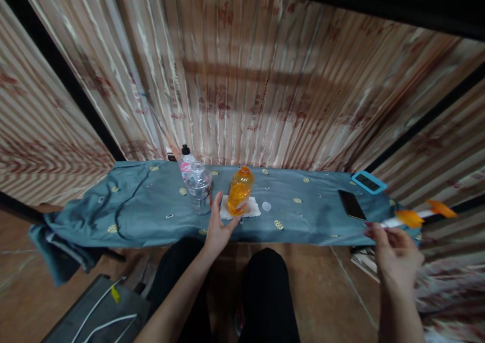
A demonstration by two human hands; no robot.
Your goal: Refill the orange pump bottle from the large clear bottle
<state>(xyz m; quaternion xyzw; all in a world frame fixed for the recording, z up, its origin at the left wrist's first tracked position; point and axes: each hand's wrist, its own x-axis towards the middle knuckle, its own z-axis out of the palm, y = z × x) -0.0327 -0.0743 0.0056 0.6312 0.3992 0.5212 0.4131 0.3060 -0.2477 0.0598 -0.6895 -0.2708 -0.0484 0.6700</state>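
An uncapped bottle of orange liquid (240, 194) stands on a white paper towel (253, 209) on the cloth-covered bench. My left hand (219, 232) is at its lower left, thumb and fingers spread apart; whether a fingertip touches the bottle I cannot tell. Off to the right, my right hand (396, 249) pinches a slim white piece with orange parts (409, 218), smeared by motion. Left of the orange bottle stand a clear, open-topped bottle (199, 194) and, behind it, a bottle with a black cap (185, 157). A small translucent disc (266, 206) lies right of the paper towel.
A dark phone (351, 204) and a blue-framed device (369, 182) lie at the right end of the bench, which has a blue-grey patterned cloth (147, 222). Behind it hangs a pleated curtain (246, 95). A dark box with white cables (98, 312) is at the lower left.
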